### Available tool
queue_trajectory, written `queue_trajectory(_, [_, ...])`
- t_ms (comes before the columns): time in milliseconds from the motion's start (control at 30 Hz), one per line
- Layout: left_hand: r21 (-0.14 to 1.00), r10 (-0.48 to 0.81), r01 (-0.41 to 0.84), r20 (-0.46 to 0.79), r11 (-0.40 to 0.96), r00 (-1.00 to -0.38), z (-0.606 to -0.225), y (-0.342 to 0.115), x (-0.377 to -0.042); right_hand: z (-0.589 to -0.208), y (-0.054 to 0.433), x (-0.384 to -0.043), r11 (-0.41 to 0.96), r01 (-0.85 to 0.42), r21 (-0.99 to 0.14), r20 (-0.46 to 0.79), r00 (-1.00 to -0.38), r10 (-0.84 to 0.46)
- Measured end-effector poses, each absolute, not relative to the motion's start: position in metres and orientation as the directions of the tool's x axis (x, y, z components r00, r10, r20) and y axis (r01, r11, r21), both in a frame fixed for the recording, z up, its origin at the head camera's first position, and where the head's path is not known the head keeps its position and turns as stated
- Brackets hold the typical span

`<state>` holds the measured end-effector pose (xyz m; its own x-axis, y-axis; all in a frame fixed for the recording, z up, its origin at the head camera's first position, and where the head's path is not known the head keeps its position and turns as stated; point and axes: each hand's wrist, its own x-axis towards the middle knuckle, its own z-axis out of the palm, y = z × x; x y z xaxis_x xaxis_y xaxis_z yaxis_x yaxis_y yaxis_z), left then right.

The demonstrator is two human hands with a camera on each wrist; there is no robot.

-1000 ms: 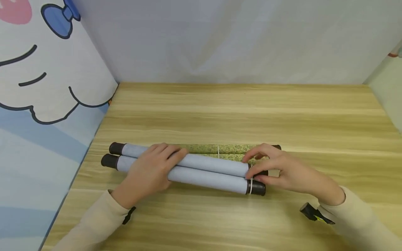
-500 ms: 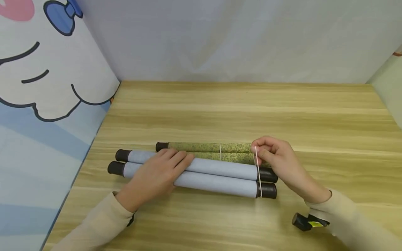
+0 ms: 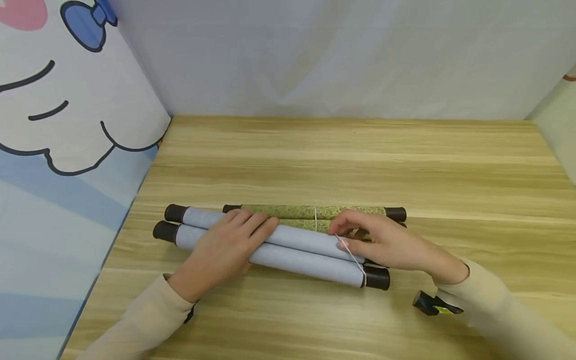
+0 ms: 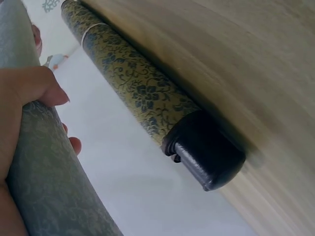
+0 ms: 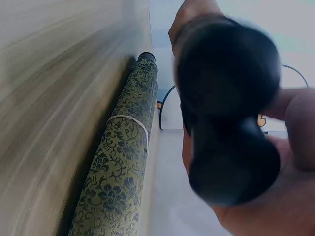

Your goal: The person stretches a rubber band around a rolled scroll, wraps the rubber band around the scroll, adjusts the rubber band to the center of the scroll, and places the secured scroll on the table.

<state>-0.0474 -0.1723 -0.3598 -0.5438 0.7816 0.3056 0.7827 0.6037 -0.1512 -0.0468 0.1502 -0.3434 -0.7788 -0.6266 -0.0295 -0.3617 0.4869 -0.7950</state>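
Note:
Two pale blue rolls lie side by side as one double-rolled scroll [image 3: 310,262] with black end caps [image 3: 377,278]. My left hand [image 3: 225,245] grips it left of its middle, the thumb and fingers wrapped round it in the left wrist view. A thin white rubber band [image 3: 353,253] loops over its right end. My right hand [image 3: 387,242] pinches the band between thumb and forefinger, stretching it leftward over the blue surface. In the right wrist view, two blurred black end caps [image 5: 226,69] face the camera, partly covering that hand.
Behind lies a green-gold flowered scroll [image 3: 288,212] on the wooden table [image 3: 351,165], a white band [image 3: 316,218] round its middle. A pale cloth wall [image 3: 315,60] rises at the table's back. A cartoon-printed sheet [image 3: 67,140] borders the left side.
My right hand picked up the band at the right end, raised it, then drew it left along the rolls. My left hand kept its grip while the blue scroll shifted slightly right.

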Motion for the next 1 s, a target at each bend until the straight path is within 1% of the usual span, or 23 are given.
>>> queue_trajectory(100, [-0.138,0.786,0.793,0.313,0.593,-0.534,-0.359,-0.172,-0.047,-0.342,0.151,-0.051,0.408,-0.338,-0.848,-0.051,-0.714,-0.698])
queue_trajectory(200, [-0.101,0.791,0.810,0.317,0.577,-0.524,-0.358,-0.171,-0.047,-0.344,0.156,-0.056,0.267,-0.270,-0.925,-0.034,-0.641,-0.766])
queue_trajectory(267, [-0.086,0.784,0.806,0.316,0.585,-0.535,-0.357,-0.171,-0.047,-0.346,0.161,-0.059,0.214,-0.279,-0.936,0.016,-0.641,-0.768])
queue_trajectory(333, [-0.078,0.767,0.790,0.316,0.608,-0.558,-0.356,-0.173,-0.048,-0.345,0.168,-0.060,0.219,-0.321,-0.921,0.063,-0.680,-0.730])
queue_trajectory(433, [-0.079,0.729,0.750,0.317,0.657,-0.606,-0.356,-0.177,-0.049,-0.341,0.178,-0.058,0.315,-0.386,-0.867,0.122,-0.777,-0.617])
queue_trajectory(533, [-0.069,0.705,0.725,0.312,0.685,-0.636,-0.357,-0.179,-0.051,-0.339,0.184,-0.053,0.387,-0.388,-0.836,0.152,-0.843,-0.516])
queue_trajectory(600, [-0.062,0.694,0.715,0.309,0.697,-0.650,-0.357,-0.179,-0.051,-0.338,0.184,-0.049,0.427,-0.398,-0.812,0.190,-0.872,-0.451])
queue_trajectory(700, [-0.067,0.681,0.699,0.307,0.712,-0.665,-0.358,-0.179,-0.052,-0.338,0.178,-0.041,0.501,-0.446,-0.742,0.286,-0.886,-0.365])
queue_trajectory(767, [-0.080,0.674,0.688,0.308,0.722,-0.672,-0.360,-0.179,-0.051,-0.339,0.170,-0.035,0.567,-0.487,-0.664,0.360,-0.873,-0.329])
queue_trajectory(833, [-0.095,0.667,0.676,0.312,0.731,-0.677,-0.360,-0.178,-0.051,-0.341,0.160,-0.029,0.648,-0.523,-0.554,0.427,-0.846,-0.318])
queue_trajectory(867, [-0.105,0.664,0.671,0.319,0.734,-0.676,-0.361,-0.177,-0.051,-0.342,0.155,-0.026,0.692,-0.522,-0.499,0.447,-0.839,-0.311])
queue_trajectory(1000, [-0.158,0.654,0.647,0.356,0.746,-0.667,-0.361,-0.173,-0.049,-0.344,0.139,-0.021,0.831,-0.457,-0.317,0.430,-0.850,-0.304])
